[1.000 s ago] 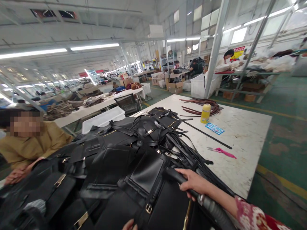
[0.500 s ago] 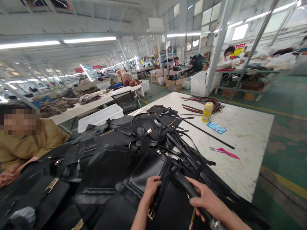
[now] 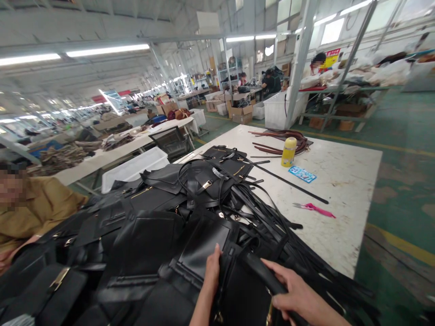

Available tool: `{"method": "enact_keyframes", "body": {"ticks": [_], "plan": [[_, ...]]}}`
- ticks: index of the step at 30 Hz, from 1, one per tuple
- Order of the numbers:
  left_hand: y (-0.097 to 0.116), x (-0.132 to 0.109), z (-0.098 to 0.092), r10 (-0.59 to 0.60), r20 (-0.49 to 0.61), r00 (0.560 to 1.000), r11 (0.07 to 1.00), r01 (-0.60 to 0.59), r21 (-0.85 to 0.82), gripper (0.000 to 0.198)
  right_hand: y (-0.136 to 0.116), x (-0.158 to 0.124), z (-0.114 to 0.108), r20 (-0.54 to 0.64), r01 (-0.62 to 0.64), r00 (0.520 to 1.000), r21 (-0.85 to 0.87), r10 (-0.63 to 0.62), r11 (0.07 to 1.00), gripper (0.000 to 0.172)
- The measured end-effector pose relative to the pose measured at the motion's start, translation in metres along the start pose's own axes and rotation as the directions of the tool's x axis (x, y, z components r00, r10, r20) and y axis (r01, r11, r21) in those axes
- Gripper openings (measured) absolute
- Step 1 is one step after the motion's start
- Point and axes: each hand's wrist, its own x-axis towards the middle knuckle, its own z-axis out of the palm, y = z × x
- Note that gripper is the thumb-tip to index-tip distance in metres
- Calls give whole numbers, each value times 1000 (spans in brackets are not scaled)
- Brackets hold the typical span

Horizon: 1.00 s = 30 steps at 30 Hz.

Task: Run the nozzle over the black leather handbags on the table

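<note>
My right hand (image 3: 295, 293) is closed around a thick, rounded black leather handle (image 3: 260, 267), with the thumb on its near side. Under the handle lies a black leather bag (image 3: 246, 290) with a gold zipper at its lower edge. My left hand (image 3: 212, 267) is turned on edge against the bag's left side, its visible fingers stretched out and the rest hidden. A narrow strap with a gold buckle (image 3: 218, 317) hangs below it. Around both hands spread more black leather bag pieces (image 3: 152, 235), overlapping one another.
Long black straps (image 3: 275, 217) trail across the white table (image 3: 350, 181). On it lie pink-handled snips (image 3: 316, 209), a blue-and-white card (image 3: 302, 174), a yellow bottle (image 3: 288, 151) and brown straps (image 3: 272, 147). A co-worker in a tan jacket (image 3: 44, 203) sits at left. A white bin (image 3: 136, 167) stands beyond.
My left hand has gone from curled fingers at the buckled strap to straighter fingers turned on edge. The right hand keeps its hold on the handle. The view has shifted slightly.
</note>
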Motion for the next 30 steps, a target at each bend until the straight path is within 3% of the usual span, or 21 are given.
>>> {"method": "enact_keyframes", "body": {"ticks": [3,11,17,20,25,30], "plan": [[2,-5,-5,15,44,999,998,-13,-62,57,-10,1,3,17,9,1000,15,-9,1000,75],[-5,-23,-19,84,164,983,987,-60,-147,24,-36,2,20,36,21,999,-34,-20,999,77],[-7,-23,-22,197,51,979,980,-195,-44,13,-31,23,35,105,23,994,-49,-18,999,78],[-8,-21,-23,211,26,977,977,-211,-11,16,-27,28,39,88,58,995,-58,-53,997,77],[-8,-23,-25,198,81,977,979,-193,-56,16,-25,23,44,92,60,994,-40,-56,997,76],[-7,-27,-23,108,111,988,988,-94,-120,31,-30,37,35,-42,112,993,-37,-113,993,76]]}}
